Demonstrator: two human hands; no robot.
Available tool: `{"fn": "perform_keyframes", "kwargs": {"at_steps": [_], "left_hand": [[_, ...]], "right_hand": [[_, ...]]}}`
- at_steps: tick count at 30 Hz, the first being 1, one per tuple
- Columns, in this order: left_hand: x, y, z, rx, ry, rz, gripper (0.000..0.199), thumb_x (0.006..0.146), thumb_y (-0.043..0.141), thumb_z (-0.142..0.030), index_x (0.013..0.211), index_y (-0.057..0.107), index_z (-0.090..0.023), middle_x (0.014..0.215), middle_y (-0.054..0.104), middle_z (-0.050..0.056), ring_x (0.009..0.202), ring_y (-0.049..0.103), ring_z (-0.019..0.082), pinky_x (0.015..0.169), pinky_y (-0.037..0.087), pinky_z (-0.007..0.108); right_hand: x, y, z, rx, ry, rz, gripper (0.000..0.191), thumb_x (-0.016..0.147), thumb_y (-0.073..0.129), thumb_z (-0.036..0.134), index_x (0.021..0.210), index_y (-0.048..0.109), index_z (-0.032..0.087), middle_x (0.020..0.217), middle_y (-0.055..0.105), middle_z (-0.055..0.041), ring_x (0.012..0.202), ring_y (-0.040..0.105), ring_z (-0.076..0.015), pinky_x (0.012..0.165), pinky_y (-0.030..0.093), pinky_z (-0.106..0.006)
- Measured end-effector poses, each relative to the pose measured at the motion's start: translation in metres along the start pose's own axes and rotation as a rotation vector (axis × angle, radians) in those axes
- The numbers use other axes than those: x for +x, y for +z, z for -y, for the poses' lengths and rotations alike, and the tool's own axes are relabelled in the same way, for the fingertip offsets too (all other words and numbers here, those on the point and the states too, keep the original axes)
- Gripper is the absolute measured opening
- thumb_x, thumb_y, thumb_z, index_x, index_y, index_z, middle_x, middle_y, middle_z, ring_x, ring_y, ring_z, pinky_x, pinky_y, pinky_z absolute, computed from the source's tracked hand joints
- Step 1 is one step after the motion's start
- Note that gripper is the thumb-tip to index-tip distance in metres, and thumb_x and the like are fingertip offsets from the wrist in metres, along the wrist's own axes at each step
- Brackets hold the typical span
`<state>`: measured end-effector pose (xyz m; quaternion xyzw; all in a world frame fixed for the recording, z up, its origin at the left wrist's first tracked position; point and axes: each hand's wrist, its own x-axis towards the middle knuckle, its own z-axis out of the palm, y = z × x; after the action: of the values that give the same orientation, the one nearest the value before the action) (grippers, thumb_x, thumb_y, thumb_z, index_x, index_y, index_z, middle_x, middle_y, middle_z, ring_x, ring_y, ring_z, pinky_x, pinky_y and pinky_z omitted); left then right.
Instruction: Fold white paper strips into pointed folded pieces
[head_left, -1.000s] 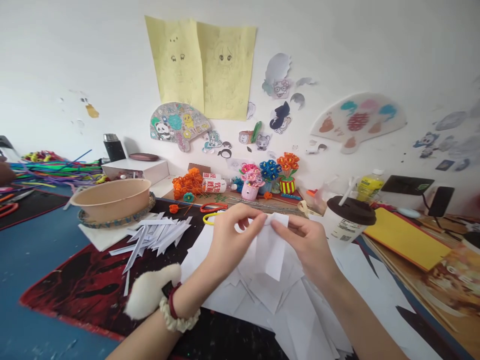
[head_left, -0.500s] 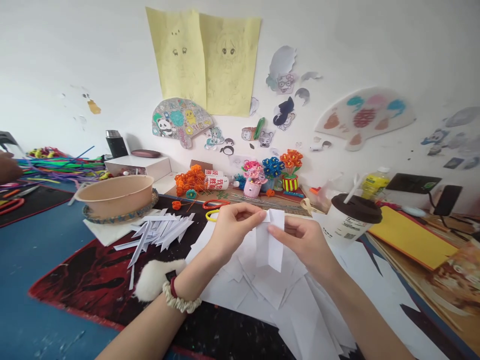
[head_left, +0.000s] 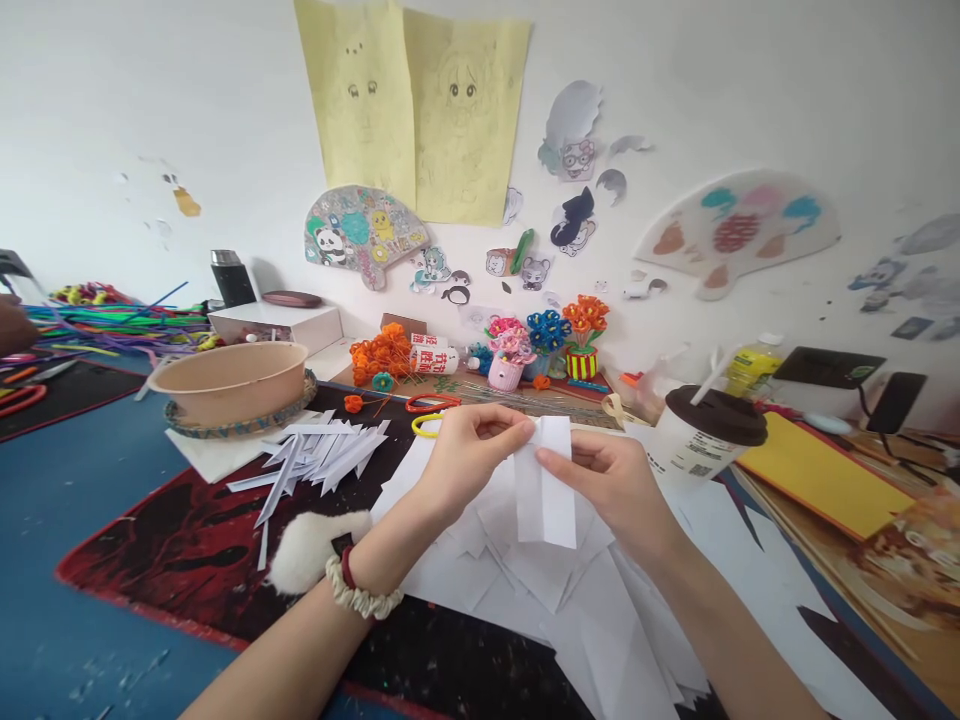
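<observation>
A creased strip of white paper (head_left: 546,500) hangs upright between my hands. My left hand (head_left: 474,455) pinches its upper left edge between thumb and fingers. Opposite it, my right hand (head_left: 606,478) grips the strip near the upper right side, thumb on the front. Beneath both hands lies a spread of loose white sheets (head_left: 480,570). Narrow folded paper strips (head_left: 330,455) are heaped on the dark mat to the left. A fluffy white object (head_left: 304,555) rests beside my left wrist.
A beige basin (head_left: 232,385) stands at the left and a lidded cup (head_left: 701,435) at the right. Scissors with red and yellow handles (head_left: 426,425) lie behind my left hand. Flower crafts (head_left: 547,345) line the wall. Another person's hand (head_left: 15,328) shows at the far left edge.
The white strip has turned slightly and its folded faces look flatter and wider to the camera. Both hands keep nearly the same hold. The view has shifted slightly.
</observation>
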<state>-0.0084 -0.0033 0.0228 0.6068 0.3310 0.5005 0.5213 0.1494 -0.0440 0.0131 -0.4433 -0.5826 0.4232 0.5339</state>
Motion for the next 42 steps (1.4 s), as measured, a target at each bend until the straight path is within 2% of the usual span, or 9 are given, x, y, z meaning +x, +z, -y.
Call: {"fn": "perform_keyframes", "kwargs": {"at_steps": [9,19,25,31,42], "left_hand": [[0.0014,-0.0025,0.0023,0.000,0.037,0.057,0.015,0.075,0.071,-0.028,0.071,0.068,-0.014,0.075,0.069,0.005,0.065,0.057,0.013,0.060,0.046,0.025],[-0.0003,-0.0004,0.0006,-0.011,0.034,0.051,0.017,0.073,0.073,-0.029,0.069,0.067,-0.013,0.071,0.067,0.005,0.063,0.057,0.013,0.059,0.045,0.024],[-0.0013,-0.0002,-0.0022,0.011,0.038,0.113,0.013,0.075,0.071,-0.026,0.072,0.069,-0.013,0.078,0.069,0.006,0.069,0.059,0.014,0.063,0.046,0.025],[-0.0041,0.0028,-0.0041,-0.005,0.034,0.076,0.014,0.076,0.069,-0.026,0.069,0.066,-0.014,0.066,0.059,0.001,0.061,0.050,0.011,0.057,0.039,0.023],[-0.0016,0.0001,-0.0018,-0.012,0.067,0.099,0.017,0.078,0.068,-0.028,0.071,0.064,-0.013,0.067,0.056,0.000,0.063,0.047,0.011,0.057,0.036,0.023]], "right_hand": [[0.0005,-0.0008,-0.0031,0.013,0.004,0.003,0.024,0.076,0.074,0.034,0.097,0.077,0.022,0.089,0.076,-0.0063,0.081,0.071,-0.0247,0.072,0.057,-0.037],[0.0014,-0.0002,-0.0029,-0.038,-0.023,-0.039,0.021,0.078,0.071,0.036,0.091,0.078,0.020,0.081,0.075,-0.0046,0.075,0.070,-0.0231,0.063,0.055,-0.032],[-0.0006,-0.0026,-0.0022,-0.081,-0.039,-0.049,0.019,0.078,0.070,0.035,0.086,0.078,0.020,0.075,0.073,-0.0031,0.070,0.067,-0.0208,0.057,0.051,-0.028],[-0.0012,-0.0020,0.0006,-0.086,-0.061,-0.015,0.015,0.079,0.070,0.032,0.082,0.077,0.019,0.074,0.072,-0.0019,0.068,0.064,-0.0179,0.056,0.049,-0.025],[-0.0012,-0.0009,0.0014,-0.096,-0.050,-0.005,0.014,0.078,0.070,0.029,0.069,0.071,0.018,0.064,0.066,0.0007,0.058,0.058,-0.0137,0.050,0.045,-0.023]]}}
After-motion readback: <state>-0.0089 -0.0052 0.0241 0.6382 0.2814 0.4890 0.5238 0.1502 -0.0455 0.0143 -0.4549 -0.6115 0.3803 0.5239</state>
